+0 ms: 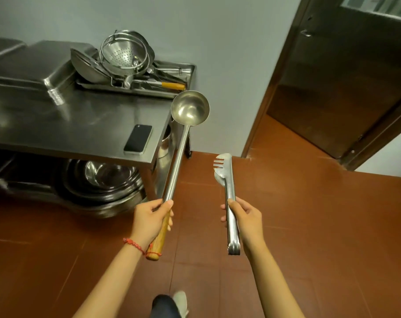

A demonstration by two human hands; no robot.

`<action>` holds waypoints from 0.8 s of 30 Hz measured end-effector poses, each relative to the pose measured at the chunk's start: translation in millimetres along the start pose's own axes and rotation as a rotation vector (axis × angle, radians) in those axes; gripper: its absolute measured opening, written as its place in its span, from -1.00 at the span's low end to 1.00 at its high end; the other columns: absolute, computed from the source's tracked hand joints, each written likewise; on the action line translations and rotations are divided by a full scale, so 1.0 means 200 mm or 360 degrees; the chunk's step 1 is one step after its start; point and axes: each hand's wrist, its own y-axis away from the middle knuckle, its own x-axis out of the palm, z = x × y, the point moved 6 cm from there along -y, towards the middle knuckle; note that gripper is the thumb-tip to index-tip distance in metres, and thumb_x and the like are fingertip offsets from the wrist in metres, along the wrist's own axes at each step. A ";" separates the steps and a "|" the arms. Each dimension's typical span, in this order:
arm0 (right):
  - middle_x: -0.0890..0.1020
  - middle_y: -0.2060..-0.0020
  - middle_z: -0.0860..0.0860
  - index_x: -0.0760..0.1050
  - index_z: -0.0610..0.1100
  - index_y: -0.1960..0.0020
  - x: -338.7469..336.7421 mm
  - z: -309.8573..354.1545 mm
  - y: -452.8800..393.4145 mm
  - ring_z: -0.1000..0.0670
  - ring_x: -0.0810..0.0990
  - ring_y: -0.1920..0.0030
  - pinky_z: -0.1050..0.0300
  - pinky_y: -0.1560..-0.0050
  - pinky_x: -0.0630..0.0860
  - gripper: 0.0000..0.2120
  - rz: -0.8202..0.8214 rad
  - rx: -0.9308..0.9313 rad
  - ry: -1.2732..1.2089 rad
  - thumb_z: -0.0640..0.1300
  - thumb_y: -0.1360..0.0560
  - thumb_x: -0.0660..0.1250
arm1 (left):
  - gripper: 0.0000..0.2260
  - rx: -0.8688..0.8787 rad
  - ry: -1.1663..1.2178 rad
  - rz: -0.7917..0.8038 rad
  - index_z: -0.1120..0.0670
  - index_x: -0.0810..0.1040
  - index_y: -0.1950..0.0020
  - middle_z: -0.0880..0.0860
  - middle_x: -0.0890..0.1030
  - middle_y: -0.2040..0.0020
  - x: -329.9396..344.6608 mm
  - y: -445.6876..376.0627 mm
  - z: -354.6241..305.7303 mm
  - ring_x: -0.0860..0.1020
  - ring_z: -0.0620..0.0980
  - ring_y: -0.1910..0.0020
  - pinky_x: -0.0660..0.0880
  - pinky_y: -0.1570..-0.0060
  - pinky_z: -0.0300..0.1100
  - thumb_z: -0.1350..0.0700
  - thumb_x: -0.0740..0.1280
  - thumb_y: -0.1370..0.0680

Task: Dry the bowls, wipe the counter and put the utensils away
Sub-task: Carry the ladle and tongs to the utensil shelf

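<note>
A steel table (80,120) stands on the red tiled floor (309,226). A phone (138,139) lies near its front right corner, a tray (135,89) of strainers sits at the back right corner, and nested bowls (103,182) fill the lower shelf

The ladle (190,108) is showing brushed steel with a varnished wooden grip; the tongs (227,180) are gleaming smooth metal; the counter (80,120) is reflecting light off scuffed stainless; the floor (309,226) is looking matt reddish-brown
</note>
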 end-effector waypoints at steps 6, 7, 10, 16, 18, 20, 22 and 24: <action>0.70 0.29 -0.05 0.60 -0.01 0.03 0.14 0.19 -0.56 0.01 0.58 0.46 0.20 0.44 0.51 -0.88 0.0017 0.0019 -0.0005 -0.14 -0.46 0.34 | -0.72 -0.0031 0.0024 -0.0060 0.25 0.55 0.39 0.11 0.52 0.56 0.07 -0.57 -0.13 0.47 0.01 0.60 0.44 0.57 -0.26 0.16 0.33 -0.51; 0.70 0.28 -0.06 0.59 -0.01 0.02 0.17 0.21 -0.66 0.01 0.59 0.45 0.19 0.43 0.52 -0.88 0.0043 0.0020 0.0005 -0.14 -0.46 0.34 | -0.72 -0.0036 0.0035 -0.0079 0.24 0.55 0.39 0.11 0.52 0.56 0.09 -0.65 -0.16 0.47 0.01 0.60 0.44 0.57 -0.26 0.16 0.33 -0.51; 0.70 0.26 -0.07 0.59 -0.01 0.00 0.24 0.29 -0.97 0.00 0.59 0.44 0.16 0.40 0.54 -0.86 0.0136 0.0005 0.0056 -0.12 -0.46 0.34 | -0.71 -0.0023 0.0034 -0.0149 0.23 0.54 0.41 0.07 0.51 0.60 0.14 -0.90 -0.24 0.45 -0.03 0.64 0.41 0.61 -0.31 0.18 0.33 -0.51; 0.70 0.29 -0.07 0.62 -0.07 0.06 0.39 0.48 -1.56 0.02 0.59 0.47 0.22 0.46 0.52 -0.90 0.0316 0.0007 0.0114 -0.14 -0.47 0.33 | -0.72 0.0007 0.0080 -0.0445 0.29 0.55 0.38 0.04 0.50 0.62 0.24 -1.36 -0.39 0.45 -0.07 0.65 0.42 0.61 -0.32 0.20 0.33 -0.51; 0.69 0.29 -0.10 0.61 -0.15 0.00 0.44 0.55 -1.74 0.03 0.58 0.48 0.24 0.47 0.50 -0.84 0.0380 0.0021 0.0176 -0.14 -0.47 0.33 | -0.72 0.0005 0.0132 -0.0543 0.29 0.54 0.38 0.02 0.50 0.62 0.26 -1.49 -0.44 0.45 -0.09 0.65 0.41 0.62 -0.34 0.21 0.33 -0.51; 0.66 0.30 -0.15 0.59 -0.22 -0.04 0.49 0.61 -1.89 0.05 0.57 0.51 0.26 0.49 0.48 -0.79 0.0420 0.0034 0.0243 -0.13 -0.48 0.32 | -0.73 -0.0004 0.0162 -0.0611 0.28 0.54 0.38 0.01 0.50 0.62 0.24 -1.61 -0.48 0.44 -0.11 0.65 0.40 0.62 -0.35 0.21 0.32 -0.51; 0.66 0.28 -0.17 0.58 -0.25 -0.04 0.56 0.66 -2.03 0.05 0.56 0.51 0.24 0.48 0.48 -0.77 0.0464 0.0042 0.0256 -0.12 -0.49 0.31 | -0.74 -0.0008 0.0176 -0.0690 0.29 0.54 0.36 0.01 0.50 0.62 0.21 -1.73 -0.51 0.44 -0.12 0.64 0.41 0.62 -0.35 0.21 0.32 -0.51; 0.66 0.27 -0.17 0.59 -0.26 -0.02 0.64 0.70 -2.17 0.06 0.55 0.51 0.23 0.46 0.49 -0.77 0.0513 0.0052 0.0252 -0.12 -0.49 0.31 | -0.74 -0.0018 0.0192 -0.0768 0.29 0.54 0.36 0.01 0.50 0.62 0.17 -1.84 -0.53 0.44 -0.09 0.64 0.42 0.60 -0.35 0.20 0.33 -0.50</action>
